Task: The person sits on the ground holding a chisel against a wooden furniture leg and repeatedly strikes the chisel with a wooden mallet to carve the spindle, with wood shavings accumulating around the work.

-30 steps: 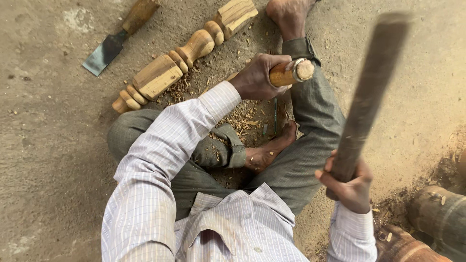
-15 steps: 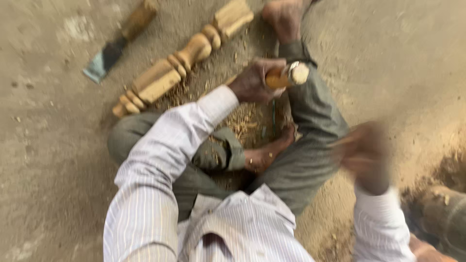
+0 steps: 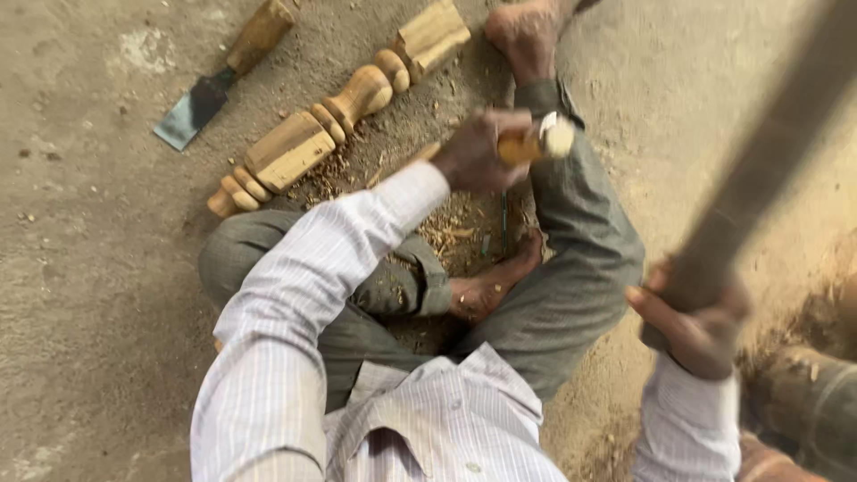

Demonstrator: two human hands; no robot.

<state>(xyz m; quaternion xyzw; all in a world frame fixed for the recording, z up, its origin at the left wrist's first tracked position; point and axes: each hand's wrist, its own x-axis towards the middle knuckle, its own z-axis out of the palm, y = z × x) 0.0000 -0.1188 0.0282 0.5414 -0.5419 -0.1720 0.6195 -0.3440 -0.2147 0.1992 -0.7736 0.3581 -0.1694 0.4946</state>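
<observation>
I sit cross-legged on a dusty concrete floor. My left hand grips the wooden handle of a chisel, held upright above wood chips between my legs. My right hand is closed around a long dark wooden mallet, raised high at the right and blurred. A turned wooden spindle with rings and square blocks lies on the floor just beyond my left hand. What the chisel's blade touches is hidden behind my hand and leg.
A broad flat chisel with a wooden handle lies on the floor at upper left. Wood shavings cover the ground between my legs. A dark round object sits at lower right. My bare foot rests at the top.
The mallet in my right hand swung down half a second ago and is now raised again at the right. My left hand and the chisel stayed in place.
</observation>
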